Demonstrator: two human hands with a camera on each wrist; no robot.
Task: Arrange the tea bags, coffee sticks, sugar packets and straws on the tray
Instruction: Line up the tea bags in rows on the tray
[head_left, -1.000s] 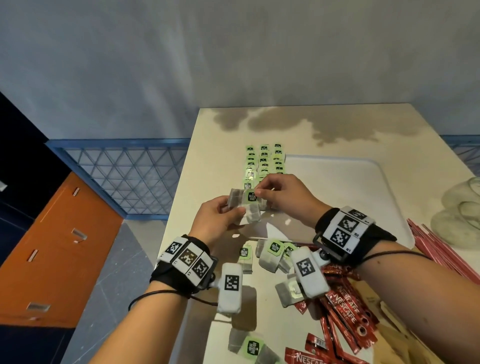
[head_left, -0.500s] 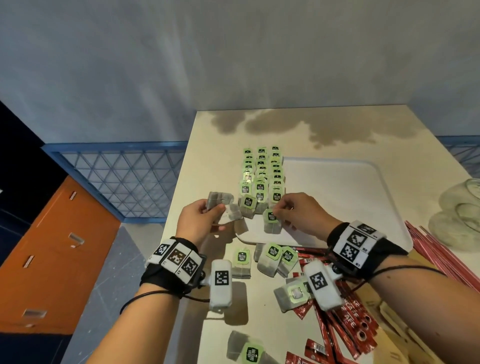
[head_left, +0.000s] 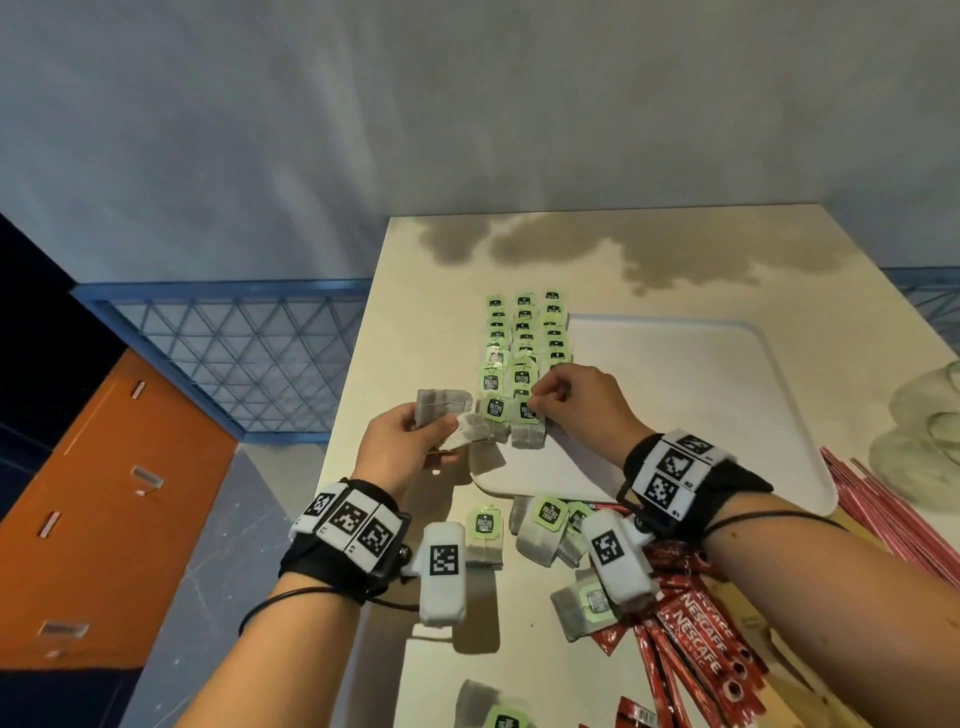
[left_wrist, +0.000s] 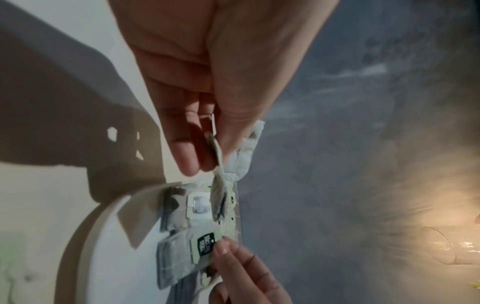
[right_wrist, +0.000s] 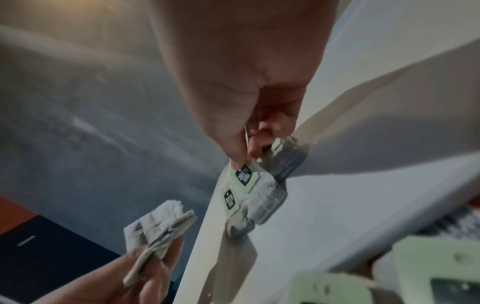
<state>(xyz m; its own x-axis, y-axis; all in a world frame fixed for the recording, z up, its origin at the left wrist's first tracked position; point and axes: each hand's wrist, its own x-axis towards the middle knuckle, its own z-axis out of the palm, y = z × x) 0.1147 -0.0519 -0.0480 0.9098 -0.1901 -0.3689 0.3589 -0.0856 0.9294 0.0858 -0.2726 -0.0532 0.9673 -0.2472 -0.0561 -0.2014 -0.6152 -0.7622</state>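
Your left hand (head_left: 402, 447) hovers over the table's left edge just beside the near left corner of the white tray (head_left: 727, 410), fingers and thumb curled round a couple of grey tea bags (head_left: 448, 415) that fan out past the fingertips. Your right hand (head_left: 582, 405) reaches across the tray's near left part, thumb and forefinger pinching the green tag of the nearest tea bag (head_left: 527, 431) in the middle row. That bag lies on the tray at the near end of three rows of green-tagged tea bags (head_left: 524, 338) running along the tray's left side. More loose tea bags (head_left: 540, 530) lie on the cream table (head_left: 415, 322) in front of the tray, beside red Nescafe coffee sticks (head_left: 701, 639) under your right wrist. Red straws (head_left: 893, 519) lie to the right of the tray.
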